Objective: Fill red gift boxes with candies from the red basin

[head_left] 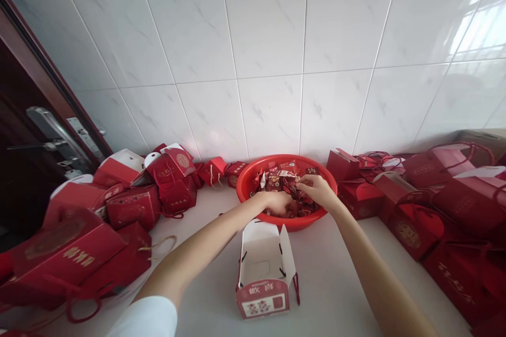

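Here in my head view, both hands are at the red basket (292, 224), centre frame, and it's loaded with wrapped sweets (272, 183)! On the left side of the basket, my left hand (281, 204) is down among the wrappers, fingers mostly buried; I can't tell whether they're clamped on anything. My right hand (317, 190) sits just beside it, thumb and fingertips bent close over the sweets at the basket's right; whether they grip one, I can't make out. The two hands are near each other.

Just below the basket, lower centre, an open carton (261, 260) stands on the white table (328, 284), pale inside facing up, one flap raised on its right, a dark red cord hanging there. Red gift boxes crowd both flanks: one heap (136, 205) lower left, another (409, 231) lower right. Behind, tiled wall (269, 37); far left, a dark door (23, 89).
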A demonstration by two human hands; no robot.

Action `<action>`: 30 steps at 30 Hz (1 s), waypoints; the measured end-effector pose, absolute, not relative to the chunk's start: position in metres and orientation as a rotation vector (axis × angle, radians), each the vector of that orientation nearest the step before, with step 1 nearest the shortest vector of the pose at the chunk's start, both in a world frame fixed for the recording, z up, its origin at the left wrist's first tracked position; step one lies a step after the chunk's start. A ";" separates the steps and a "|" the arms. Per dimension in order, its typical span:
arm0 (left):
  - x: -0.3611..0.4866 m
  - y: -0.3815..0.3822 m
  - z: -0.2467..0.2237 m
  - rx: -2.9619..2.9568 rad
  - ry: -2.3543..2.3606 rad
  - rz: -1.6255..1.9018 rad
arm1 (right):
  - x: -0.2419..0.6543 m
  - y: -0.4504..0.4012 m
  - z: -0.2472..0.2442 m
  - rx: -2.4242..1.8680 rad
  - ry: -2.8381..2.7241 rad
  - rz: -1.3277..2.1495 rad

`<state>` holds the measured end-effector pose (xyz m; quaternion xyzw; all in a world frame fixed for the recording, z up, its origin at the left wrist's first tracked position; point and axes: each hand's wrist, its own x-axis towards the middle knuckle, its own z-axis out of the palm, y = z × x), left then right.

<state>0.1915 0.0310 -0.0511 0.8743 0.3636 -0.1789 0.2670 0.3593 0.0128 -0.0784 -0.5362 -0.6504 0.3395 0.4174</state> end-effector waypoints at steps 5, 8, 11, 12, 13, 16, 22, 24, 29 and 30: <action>0.178 0.043 -0.052 2.191 0.990 0.037 | 0.361 0.017 -0.081 -1.281 -1.500 0.858; 0.174 0.046 -0.052 1.883 0.985 0.505 | 0.363 0.020 -0.082 -1.237 -1.405 0.885; 0.176 0.045 -0.049 1.692 0.930 0.692 | 0.364 0.020 -0.079 -1.178 -1.362 0.955; 0.177 0.044 -0.048 1.653 0.930 0.712 | 0.364 0.019 -0.077 -1.156 -1.342 0.987; 0.178 0.044 -0.048 1.614 0.943 0.726 | 0.364 0.018 -0.075 -1.134 -1.323 1.022; 0.179 0.043 -0.046 1.515 0.994 0.762 | 0.364 0.012 -0.069 -1.063 -1.326 1.128; 0.179 0.045 -0.046 1.445 0.960 0.738 | 0.365 0.004 -0.067 -0.957 -1.411 1.170; 0.179 0.045 -0.046 1.432 0.954 0.739 | 0.365 0.004 -0.068 -0.967 -1.377 1.156; 0.177 0.043 -0.045 1.493 0.898 0.752 | 0.364 0.010 -0.072 -0.950 -1.149 1.098; 0.177 0.043 -0.044 1.515 0.905 0.758 | 0.364 0.011 -0.073 -0.946 -1.114 1.086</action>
